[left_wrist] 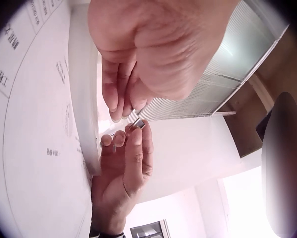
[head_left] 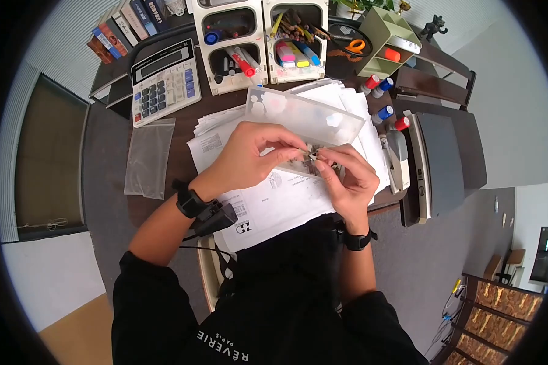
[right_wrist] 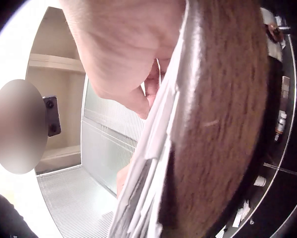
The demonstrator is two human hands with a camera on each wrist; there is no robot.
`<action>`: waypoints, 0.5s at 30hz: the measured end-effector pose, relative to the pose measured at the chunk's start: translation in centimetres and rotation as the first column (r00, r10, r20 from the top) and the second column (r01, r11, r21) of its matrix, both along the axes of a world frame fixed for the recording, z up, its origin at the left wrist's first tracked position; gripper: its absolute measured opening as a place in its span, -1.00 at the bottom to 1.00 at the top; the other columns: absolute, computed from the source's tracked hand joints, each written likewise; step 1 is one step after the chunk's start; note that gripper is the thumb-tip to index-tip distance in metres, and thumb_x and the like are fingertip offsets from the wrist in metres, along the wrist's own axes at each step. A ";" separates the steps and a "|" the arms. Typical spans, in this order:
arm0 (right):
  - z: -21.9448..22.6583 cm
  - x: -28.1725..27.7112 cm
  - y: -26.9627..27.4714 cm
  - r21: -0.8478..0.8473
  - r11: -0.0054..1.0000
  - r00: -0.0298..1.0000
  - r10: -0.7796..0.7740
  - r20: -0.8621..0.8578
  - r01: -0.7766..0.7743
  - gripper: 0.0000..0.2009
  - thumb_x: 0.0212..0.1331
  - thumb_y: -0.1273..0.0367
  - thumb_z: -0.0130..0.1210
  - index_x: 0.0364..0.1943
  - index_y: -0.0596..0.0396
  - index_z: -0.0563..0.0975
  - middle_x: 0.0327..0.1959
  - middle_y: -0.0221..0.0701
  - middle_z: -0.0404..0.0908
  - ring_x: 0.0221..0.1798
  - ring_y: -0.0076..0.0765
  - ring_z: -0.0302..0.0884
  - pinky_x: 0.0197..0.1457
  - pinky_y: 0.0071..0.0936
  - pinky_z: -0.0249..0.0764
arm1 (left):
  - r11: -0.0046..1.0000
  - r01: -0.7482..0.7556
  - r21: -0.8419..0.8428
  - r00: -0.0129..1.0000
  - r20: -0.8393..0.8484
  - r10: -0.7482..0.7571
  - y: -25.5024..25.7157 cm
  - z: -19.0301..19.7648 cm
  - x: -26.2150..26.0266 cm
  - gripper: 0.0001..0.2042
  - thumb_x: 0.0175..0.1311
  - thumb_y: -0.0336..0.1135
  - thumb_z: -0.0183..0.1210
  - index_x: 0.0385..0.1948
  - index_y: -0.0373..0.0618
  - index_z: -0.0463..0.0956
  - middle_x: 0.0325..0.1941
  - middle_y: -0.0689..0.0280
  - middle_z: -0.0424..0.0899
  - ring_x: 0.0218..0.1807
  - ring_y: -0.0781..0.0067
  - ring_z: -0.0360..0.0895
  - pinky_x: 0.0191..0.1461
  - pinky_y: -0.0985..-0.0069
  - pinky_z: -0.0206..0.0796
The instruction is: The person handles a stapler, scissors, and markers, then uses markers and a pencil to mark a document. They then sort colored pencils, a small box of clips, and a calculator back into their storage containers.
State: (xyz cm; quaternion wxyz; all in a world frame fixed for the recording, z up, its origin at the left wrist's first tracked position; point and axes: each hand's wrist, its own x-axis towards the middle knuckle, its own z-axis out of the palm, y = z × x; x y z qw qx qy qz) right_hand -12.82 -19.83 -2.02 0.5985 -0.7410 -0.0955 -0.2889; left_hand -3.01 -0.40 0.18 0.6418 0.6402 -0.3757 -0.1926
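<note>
Over a translucent plastic box (head_left: 341,126) on the papers, both hands meet at the fingertips. My left hand (head_left: 249,155) pinches a small, shiny grey piece, mostly hidden by its fingers. Opposite it, my right hand (head_left: 352,185) pinches a small silver metal piece (left_wrist: 137,123) between thumb and fingers; its exact kind I cannot tell. Several small metallic bits (head_left: 313,165) lie in the box below the fingers. In the right wrist view, paper edges hide much of the right hand (right_wrist: 133,54).
Printed papers (head_left: 268,210) lie under the box. A calculator (head_left: 164,84) and a clear plastic bag (head_left: 150,158) are at left. Behind stands a pen organizer (head_left: 265,45). Red and blue small bottles (head_left: 383,114), a stapler-like grey device (head_left: 397,161) and a dark machine (head_left: 444,161) are at right.
</note>
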 end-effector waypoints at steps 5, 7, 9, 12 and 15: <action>0.4 0.0 -0.2 -0.125 0.991 0.999 -0.031 0.034 0.035 -0.80 0.02 0.64 0.33 -0.22 0.22 0.71 -0.26 -0.29 0.70 -0.26 -0.43 0.62 -0.32 -0.58 0.51 | 1.000 0.009 0.020 0.998 0.061 -0.010 -0.1 0.6 0.1 -0.85 0.31 -0.61 0.19 -0.15 -0.35 0.66 -0.19 0.15 0.72 -0.16 0.46 0.68 -0.07 0.53 0.54; 0.3 0.0 -0.1 -0.140 0.990 0.999 -0.029 0.038 0.034 -0.81 0.02 0.64 0.33 -0.24 0.22 0.71 -0.27 -0.31 0.70 -0.26 -0.42 0.63 -0.34 -0.57 0.52 | 0.997 -0.021 0.080 0.991 0.131 0.011 0.0 0.9 0.0 -0.86 0.31 -0.61 0.19 -0.16 -0.34 0.68 -0.21 0.14 0.72 -0.23 0.47 0.67 -0.12 0.56 0.52; 0.3 0.2 0.0 -0.154 0.987 0.997 -0.042 0.064 0.051 -0.80 0.01 0.65 0.33 -0.24 0.20 0.72 -0.27 -0.32 0.70 -0.27 -0.42 0.63 -0.34 -0.58 0.52 | 0.997 -0.020 0.075 0.985 0.170 0.006 0.0 1.0 0.0 -0.85 0.30 -0.61 0.20 -0.14 -0.34 0.67 -0.20 0.15 0.72 -0.23 0.48 0.65 -0.11 0.56 0.51; 0.4 0.0 0.0 -0.138 0.989 0.999 -0.044 0.022 0.047 -0.79 0.01 0.65 0.33 -0.23 0.20 0.72 -0.26 -0.31 0.70 -0.27 -0.43 0.63 -0.33 -0.58 0.53 | 1.000 -0.016 0.024 0.988 0.155 0.012 -0.2 0.5 -0.2 -0.82 0.27 -0.63 0.22 -0.12 -0.34 0.65 -0.19 0.16 0.72 -0.21 0.50 0.63 -0.08 0.57 0.49; 0.5 -0.1 0.0 -0.137 0.990 0.999 -0.031 0.005 0.032 -0.79 0.01 0.65 0.33 -0.22 0.20 0.72 -0.26 -0.31 0.70 -0.27 -0.43 0.64 -0.31 -0.58 0.54 | 0.999 -0.006 -0.034 0.997 0.071 0.009 -0.3 -0.1 -0.3 -0.81 0.25 -0.65 0.23 -0.12 -0.35 0.63 -0.17 0.17 0.71 -0.17 0.51 0.63 -0.05 0.56 0.48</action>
